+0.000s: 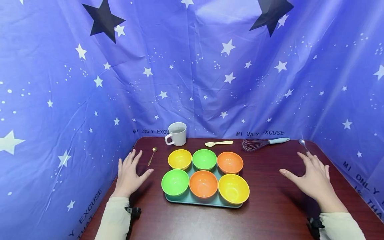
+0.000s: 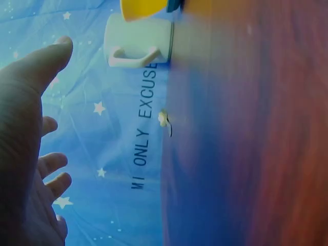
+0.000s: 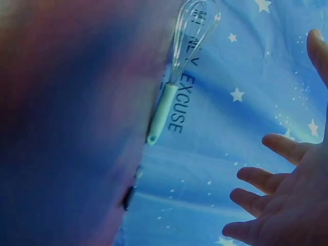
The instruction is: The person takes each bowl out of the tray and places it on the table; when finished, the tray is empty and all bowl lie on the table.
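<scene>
My left hand (image 1: 129,176) hovers with spread fingers over the table's left side, holding nothing. Nearest to it lies a small gold spoon (image 1: 152,156). On the other side my right hand (image 1: 313,178) is also spread and holds nothing; just beyond its fingertips is a small silver spoon (image 1: 303,144). Between the hands, a teal tray (image 1: 204,201) carries several bowls in two rows: a yellow bowl (image 1: 179,159), a green bowl (image 1: 204,159) and an orange bowl (image 1: 230,162) behind, a green bowl (image 1: 175,182), an orange bowl (image 1: 203,184) and a yellow bowl (image 1: 233,189) in front.
Along the back edge of the dark wooden table (image 1: 192,223) stand a white mug (image 1: 177,134), a pale yellow spoon-like utensil (image 1: 219,143) and a whisk (image 1: 265,143) with a light blue handle. A blue star-patterned curtain (image 1: 192,83) encloses the back and both sides.
</scene>
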Demonstrator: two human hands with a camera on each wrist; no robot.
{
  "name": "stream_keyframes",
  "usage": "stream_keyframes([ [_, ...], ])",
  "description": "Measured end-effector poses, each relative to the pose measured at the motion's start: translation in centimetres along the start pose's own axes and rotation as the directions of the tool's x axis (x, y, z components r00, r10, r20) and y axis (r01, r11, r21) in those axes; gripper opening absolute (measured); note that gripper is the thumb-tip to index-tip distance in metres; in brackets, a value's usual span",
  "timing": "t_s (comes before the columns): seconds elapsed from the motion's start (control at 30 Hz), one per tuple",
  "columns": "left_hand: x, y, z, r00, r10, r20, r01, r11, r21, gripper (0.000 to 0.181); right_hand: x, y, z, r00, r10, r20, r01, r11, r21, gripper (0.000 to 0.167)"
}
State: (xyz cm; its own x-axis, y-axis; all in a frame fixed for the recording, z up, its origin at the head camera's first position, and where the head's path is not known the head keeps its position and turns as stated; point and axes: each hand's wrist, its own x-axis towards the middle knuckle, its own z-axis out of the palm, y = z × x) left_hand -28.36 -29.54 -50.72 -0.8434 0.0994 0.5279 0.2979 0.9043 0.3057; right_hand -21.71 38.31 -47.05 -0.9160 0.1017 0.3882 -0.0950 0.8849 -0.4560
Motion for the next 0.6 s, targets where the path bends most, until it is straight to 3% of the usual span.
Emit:
stream_keyframes([
  [0.37, 1.0, 1.0, 1.2, 0.997, -0.059, 0.051, 0.065, 0.99, -0.127, 0.095, 2.7, -2.3, 0.4, 0.999, -0.044, 0.031, 0.042, 0.996, 0.077, 0.097],
  [0.6, 1.4, 1.1, 2.8, 0.993, -0.096, 0.063, 0.111, 0.949, -0.296, 0.089, 3.5, -4.0, 1.3, 0.997, -0.063, 0.035, 0.059, 0.993, 0.106, 0.092],
])
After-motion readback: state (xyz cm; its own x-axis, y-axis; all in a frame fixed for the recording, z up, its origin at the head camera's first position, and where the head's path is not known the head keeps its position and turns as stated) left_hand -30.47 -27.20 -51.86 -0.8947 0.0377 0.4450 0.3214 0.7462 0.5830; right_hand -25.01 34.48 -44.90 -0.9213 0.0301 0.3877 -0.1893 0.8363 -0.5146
